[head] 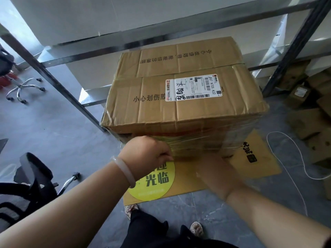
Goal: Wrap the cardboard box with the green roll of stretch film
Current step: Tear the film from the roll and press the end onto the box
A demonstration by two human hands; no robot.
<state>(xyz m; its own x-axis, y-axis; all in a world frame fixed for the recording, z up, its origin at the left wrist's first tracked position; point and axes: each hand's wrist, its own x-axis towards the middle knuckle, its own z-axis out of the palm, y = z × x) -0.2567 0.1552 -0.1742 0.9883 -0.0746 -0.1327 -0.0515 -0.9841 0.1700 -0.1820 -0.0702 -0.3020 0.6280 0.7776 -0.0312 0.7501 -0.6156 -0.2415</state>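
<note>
You stand on a grey marbled floor (59, 133) before a metal rack (161, 43). The cardboard box (182, 97) sits on a flattened carton (258, 165) whose yellow disc reads "光临". Its shipping label (194, 87) shows "607 N705 A32"; printing beside it begins "小心划伤". Stretch film (200, 142) bands the near face. Your left hand (146, 154) is curled shut against that film; your right hand (220, 176) is blurred, its grip unclear. Office chairs (23, 88) crowd your left, loose cartons (308, 122) your right.

Tan cardboard box (179, 97) with black print and white label (194, 87); yellow circle (154, 183) on ochre mat (254, 158); marbled grey floor (53, 136).
</note>
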